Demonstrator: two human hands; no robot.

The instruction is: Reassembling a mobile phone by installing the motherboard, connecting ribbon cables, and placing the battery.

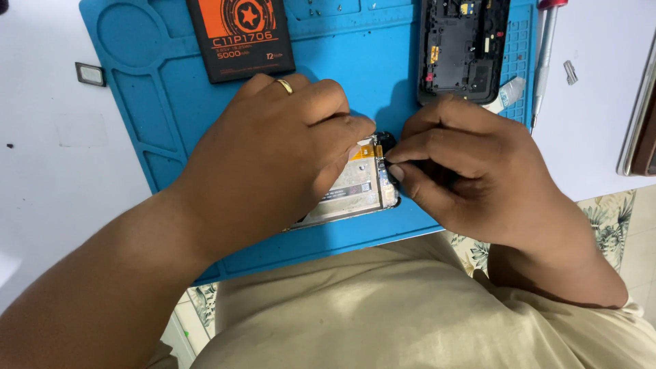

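The left hand (273, 154) pressed the opened phone (355, 188) flat on the blue mat (143, 137) to steady it while the right hand (471, 178) fingers (400, 156) pinched narrowly at its top edge.

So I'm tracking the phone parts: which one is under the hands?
The opened phone body with the orange flex cable, between both hands at the mat's near edge; the black back housing and battery lie untouched farther back.

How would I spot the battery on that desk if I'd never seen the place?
Start at the big blue rubber work mat covering the white table. Along its far edge, just beyond the left hand, lies a flat black rectangular battery pack. Its bright orange upper label sets it apart from the all-black opened phone back cover lying to its right.
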